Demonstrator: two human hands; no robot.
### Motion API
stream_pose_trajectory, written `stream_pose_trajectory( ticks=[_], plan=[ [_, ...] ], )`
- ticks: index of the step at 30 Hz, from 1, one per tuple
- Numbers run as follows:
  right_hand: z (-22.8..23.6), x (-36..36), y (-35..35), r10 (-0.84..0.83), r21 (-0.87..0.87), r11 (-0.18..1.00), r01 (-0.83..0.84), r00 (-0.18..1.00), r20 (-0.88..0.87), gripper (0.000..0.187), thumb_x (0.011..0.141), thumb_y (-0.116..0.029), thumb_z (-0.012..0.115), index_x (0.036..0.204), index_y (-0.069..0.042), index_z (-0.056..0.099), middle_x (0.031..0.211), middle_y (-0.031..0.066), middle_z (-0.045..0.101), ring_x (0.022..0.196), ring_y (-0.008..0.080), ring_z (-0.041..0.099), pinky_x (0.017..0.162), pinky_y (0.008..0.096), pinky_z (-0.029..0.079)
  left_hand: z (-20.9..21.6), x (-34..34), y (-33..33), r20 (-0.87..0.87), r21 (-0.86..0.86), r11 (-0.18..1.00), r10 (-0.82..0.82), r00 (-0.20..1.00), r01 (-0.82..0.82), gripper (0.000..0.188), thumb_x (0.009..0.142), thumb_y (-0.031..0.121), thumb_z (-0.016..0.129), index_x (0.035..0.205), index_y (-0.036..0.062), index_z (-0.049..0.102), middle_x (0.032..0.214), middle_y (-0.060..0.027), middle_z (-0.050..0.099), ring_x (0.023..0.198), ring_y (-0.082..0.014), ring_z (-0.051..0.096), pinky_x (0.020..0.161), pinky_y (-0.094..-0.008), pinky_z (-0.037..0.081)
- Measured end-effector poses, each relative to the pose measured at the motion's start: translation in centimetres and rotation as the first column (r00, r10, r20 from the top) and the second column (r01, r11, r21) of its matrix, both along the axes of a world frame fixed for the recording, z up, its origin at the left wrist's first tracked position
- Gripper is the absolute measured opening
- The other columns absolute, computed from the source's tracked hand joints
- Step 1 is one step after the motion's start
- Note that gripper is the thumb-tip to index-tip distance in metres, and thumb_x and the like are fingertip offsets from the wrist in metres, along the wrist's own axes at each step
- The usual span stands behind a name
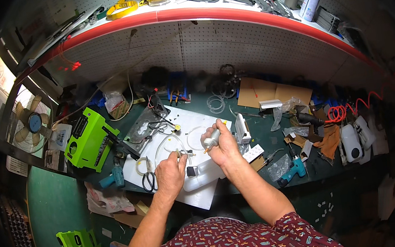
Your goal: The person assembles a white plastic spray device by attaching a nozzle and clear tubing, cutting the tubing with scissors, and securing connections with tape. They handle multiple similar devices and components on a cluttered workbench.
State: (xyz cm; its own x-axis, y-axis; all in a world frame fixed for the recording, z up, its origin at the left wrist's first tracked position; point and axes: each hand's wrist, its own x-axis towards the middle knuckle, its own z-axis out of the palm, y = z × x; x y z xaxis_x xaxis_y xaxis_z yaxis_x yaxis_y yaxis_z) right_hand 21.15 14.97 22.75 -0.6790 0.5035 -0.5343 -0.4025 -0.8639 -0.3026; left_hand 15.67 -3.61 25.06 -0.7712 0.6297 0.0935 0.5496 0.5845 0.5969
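My right hand (224, 151) is closed around a small silver-grey cylinder (212, 139) with a brass-coloured tip pointing left. To its left, my left hand (170, 176) pinches the end of a thin, pale tube (157, 150) between thumb and fingers; the exact fitting there is too small to tell. A translucent white plastic container (206, 175) with a black square part lies below and between both hands. Black-handled scissors (148, 180) rest just left of my left hand. Beneath all this spreads a white sheet (202, 199) on the green bench.
A bright green housing (89, 142) stands at left, beside a fan (34, 122). Cordless drills lie on both sides, one teal drill (294, 168) at right. Cardboard (272, 92) and a red coiled hose (338, 113) are farther right. A red-edged shelf (160, 17) crosses above.
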Motion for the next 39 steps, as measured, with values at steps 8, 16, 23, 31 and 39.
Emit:
stream_pose_trajectory(
  ticks=[8,16,23,31,39],
  plan=[
    [1.3,-0.4,-1.7,-0.019,0.046,0.999,0.020,1.000,-0.019,0.028,0.107,-0.034,0.064,0.098,-0.010,0.052,0.085,0.0052,0.055,0.073,0.0168,0.054,0.072,0.0384,0.056,0.8,1.4,-0.5,0.027,0.111,0.961,-0.256,0.966,0.252,0.021,0.108,0.022,0.053,0.109,0.0046,0.063,0.089,-0.0222,0.072,0.084,-0.0445,0.070,0.073,-0.0536,0.054],
    [2.8,-0.2,-2.3,-0.091,0.046,0.995,0.089,0.995,0.030,0.031,0.108,-0.035,0.063,0.100,-0.008,0.050,0.086,0.0064,0.055,0.074,0.0170,0.053,0.067,0.0364,0.055,1.3,2.3,0.3,0.176,0.232,0.925,-0.343,0.923,0.300,0.023,0.109,0.023,0.051,0.114,0.0060,0.066,0.087,-0.0215,0.071,0.082,-0.0443,0.070,0.072,-0.0520,0.053],
    [3.5,-0.1,-2.1,-0.110,0.059,0.993,0.107,0.993,0.053,0.031,0.108,-0.036,0.061,0.099,-0.008,0.050,0.085,0.0058,0.053,0.073,0.0170,0.053,0.065,0.0363,0.053,1.2,2.5,0.9,0.234,0.309,0.919,-0.322,0.918,0.244,0.026,0.109,0.025,0.054,0.113,0.0035,0.068,0.081,-0.0218,0.069,0.077,-0.0432,0.069,0.067,-0.0492,0.052],
    [4.7,0.0,-3.0,-0.131,0.278,0.954,0.112,0.990,0.053,0.033,0.109,-0.039,0.059,0.097,-0.010,0.050,0.084,0.0043,0.052,0.069,0.0158,0.051,0.061,0.0325,0.050,0.7,2.1,1.5,0.246,0.397,0.884,-0.360,0.900,0.245,0.020,0.107,0.017,0.055,0.108,0.0001,0.066,0.078,-0.0224,0.067,0.072,-0.0424,0.068,0.064,-0.0462,0.051],
    [4.8,0.4,-3.4,-0.123,0.532,0.844,0.065,0.990,0.075,0.036,0.110,-0.039,0.054,0.093,-0.008,0.048,0.081,0.0054,0.052,0.066,0.0149,0.053,0.056,0.0333,0.053,1.2,1.9,2.6,0.266,0.394,0.875,-0.400,0.877,0.281,0.018,0.106,0.013,0.056,0.101,-0.0030,0.064,0.076,-0.0248,0.065,0.071,-0.0433,0.068,0.063,-0.0467,0.051]
  ],
)
